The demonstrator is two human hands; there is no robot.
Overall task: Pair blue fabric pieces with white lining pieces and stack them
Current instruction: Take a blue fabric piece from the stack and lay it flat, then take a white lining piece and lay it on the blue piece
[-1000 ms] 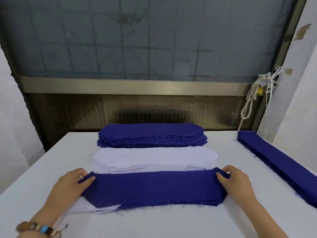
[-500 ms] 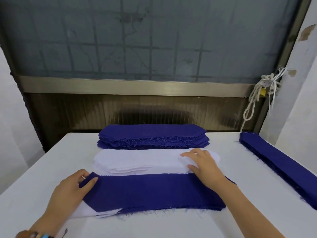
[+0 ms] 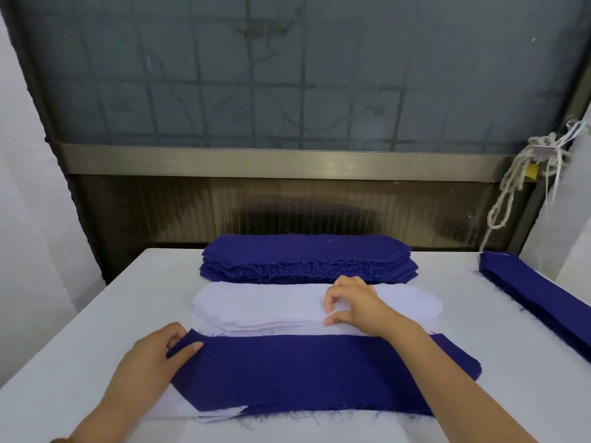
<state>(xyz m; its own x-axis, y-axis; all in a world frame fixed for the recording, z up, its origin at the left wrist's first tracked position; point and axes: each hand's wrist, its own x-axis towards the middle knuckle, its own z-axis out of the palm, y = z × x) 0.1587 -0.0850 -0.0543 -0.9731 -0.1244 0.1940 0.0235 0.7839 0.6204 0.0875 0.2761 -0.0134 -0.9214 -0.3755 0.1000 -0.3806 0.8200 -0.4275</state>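
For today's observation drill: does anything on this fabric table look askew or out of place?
Yes. At the table's front, white lining pieces poke out skewed from under the long dark-blue fabric piece at its front-left corner, below the left hand, so the edges do not line up.

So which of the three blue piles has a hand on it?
The near pile, in front of the white stack: the left hand holds its left end. The far pile and the right pile lie untouched.
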